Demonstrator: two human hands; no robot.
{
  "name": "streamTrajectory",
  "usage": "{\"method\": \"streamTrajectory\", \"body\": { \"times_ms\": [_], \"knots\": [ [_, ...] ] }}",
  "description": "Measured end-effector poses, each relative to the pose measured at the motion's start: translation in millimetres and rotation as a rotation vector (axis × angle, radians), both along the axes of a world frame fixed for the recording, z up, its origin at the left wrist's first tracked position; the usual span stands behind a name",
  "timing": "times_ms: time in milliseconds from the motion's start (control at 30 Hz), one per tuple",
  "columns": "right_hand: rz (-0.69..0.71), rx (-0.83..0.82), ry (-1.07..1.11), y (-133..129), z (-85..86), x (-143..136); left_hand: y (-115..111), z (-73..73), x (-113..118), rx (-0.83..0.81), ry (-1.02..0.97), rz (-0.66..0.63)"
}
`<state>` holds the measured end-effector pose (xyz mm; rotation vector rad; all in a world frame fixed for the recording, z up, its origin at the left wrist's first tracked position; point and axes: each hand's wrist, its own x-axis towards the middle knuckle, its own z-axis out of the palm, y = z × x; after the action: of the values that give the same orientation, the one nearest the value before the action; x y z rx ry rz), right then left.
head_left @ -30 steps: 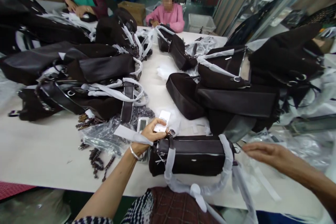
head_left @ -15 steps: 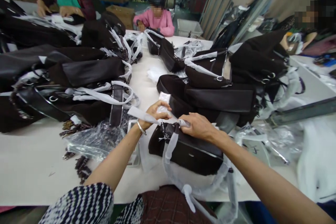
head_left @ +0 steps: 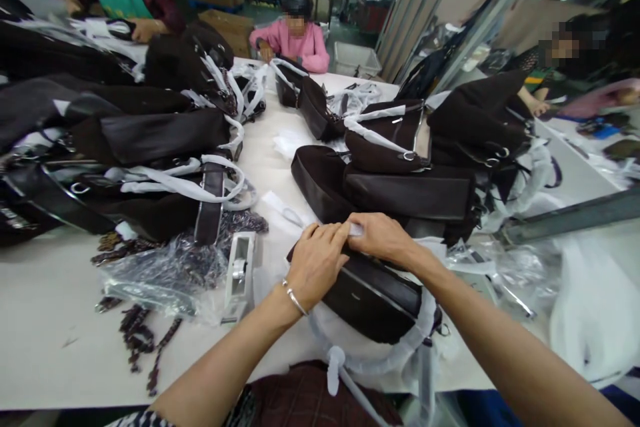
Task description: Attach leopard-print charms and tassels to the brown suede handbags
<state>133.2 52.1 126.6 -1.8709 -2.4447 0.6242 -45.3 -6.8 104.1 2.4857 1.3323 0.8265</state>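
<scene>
A dark brown handbag [head_left: 373, 300] lies on its side in front of me. Both hands meet at its upper left end. My left hand [head_left: 320, 260], with a silver bangle at the wrist, lies over that end, its fingers bent and closed against the other hand. With closed fingers, my right hand [head_left: 377, 233] pinches a piece of white wrapping paper [head_left: 356, 229] there. A white strip [head_left: 283, 208] sticks out beyond my left fingers. The bag's strap, wrapped in white paper [head_left: 390, 360], loops down toward my lap. What lies under my left fingers is hidden.
More dark handbags lie stacked at left [head_left: 165, 137] and right [head_left: 410, 193]. Near my left forearm are a tape dispenser [head_left: 241, 273], a clear plastic bag [head_left: 155, 280] and braided chains [head_left: 137, 330]. Clear plastic [head_left: 530, 267] lies at right. Several people work around the table.
My left hand has moved right and down onto the bag's end, beside my right hand. A shiny white packet near it is out of sight. The view has shifted slightly.
</scene>
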Motion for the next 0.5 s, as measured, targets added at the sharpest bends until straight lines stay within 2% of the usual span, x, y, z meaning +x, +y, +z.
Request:
{"method": "streamTrajectory", "body": {
  "times_ms": [100,200,300,367,433,500],
  "knots": [
    [0.005,-0.024,0.052,9,3.0,10,28,-45.6,-8,0.105,0.012,-0.118],
    [-0.049,-0.138,0.354,15,-9.6,13,73,-70.8,-32,0.272,0.022,-0.326],
    [-0.206,-0.264,0.718,13,-31.7,8,115,-77.7,-47,0.305,0.034,-0.4],
    [-0.333,-0.389,0.962,6,-46.6,5,126,-78.0,-50,0.263,0.048,-0.425],
    [-0.439,-0.522,1.18,-6,-59.9,3,120,-75.9,-50,0.205,0.052,-0.458],
    [-0.509,-0.627,1.328,-19,-70.6,3,99,-69.0,-48,0.14,0.03,-0.477]
  ]
}}
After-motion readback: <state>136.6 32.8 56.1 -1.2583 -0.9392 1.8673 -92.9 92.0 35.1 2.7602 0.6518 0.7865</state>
